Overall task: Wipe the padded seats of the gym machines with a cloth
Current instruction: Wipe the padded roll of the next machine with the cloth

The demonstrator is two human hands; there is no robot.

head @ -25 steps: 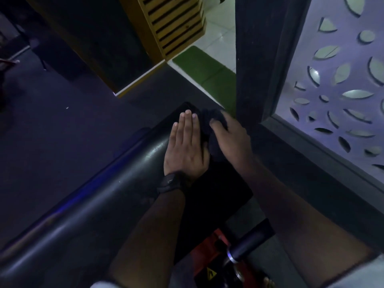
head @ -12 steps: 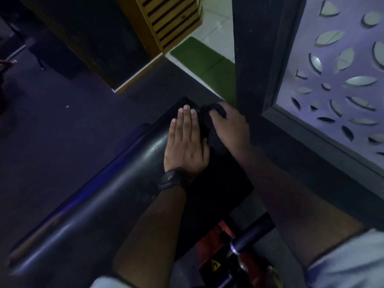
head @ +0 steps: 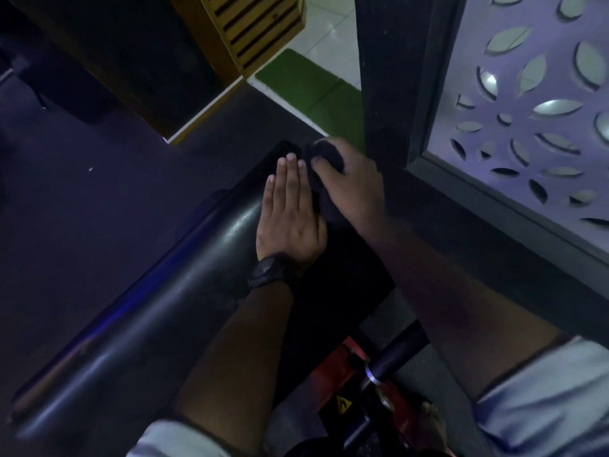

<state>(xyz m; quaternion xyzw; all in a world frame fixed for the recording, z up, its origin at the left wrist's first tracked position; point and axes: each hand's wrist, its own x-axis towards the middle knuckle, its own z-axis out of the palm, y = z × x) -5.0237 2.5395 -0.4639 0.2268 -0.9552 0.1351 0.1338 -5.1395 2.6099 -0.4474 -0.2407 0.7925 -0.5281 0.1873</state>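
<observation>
Right hand (head: 352, 189) clutches cloth (head: 326, 153) mid-frame, far end of padded seat (head: 148, 324) — left hand (head: 290, 219) flat beside it, lower-left stretch probably unwiped.

Our right grip (head: 354, 189) holds the cloth (head: 326, 153) at the far end of the padded seat (head: 184, 291). Our left grip (head: 290, 219) lies just left of it, and a post (head: 389, 94) stands just right.

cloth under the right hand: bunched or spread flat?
Bunched. The dark cloth bulges in a wad inside the right hand, thumb and fingers curled round it, at the far end of the padded seat.
</observation>
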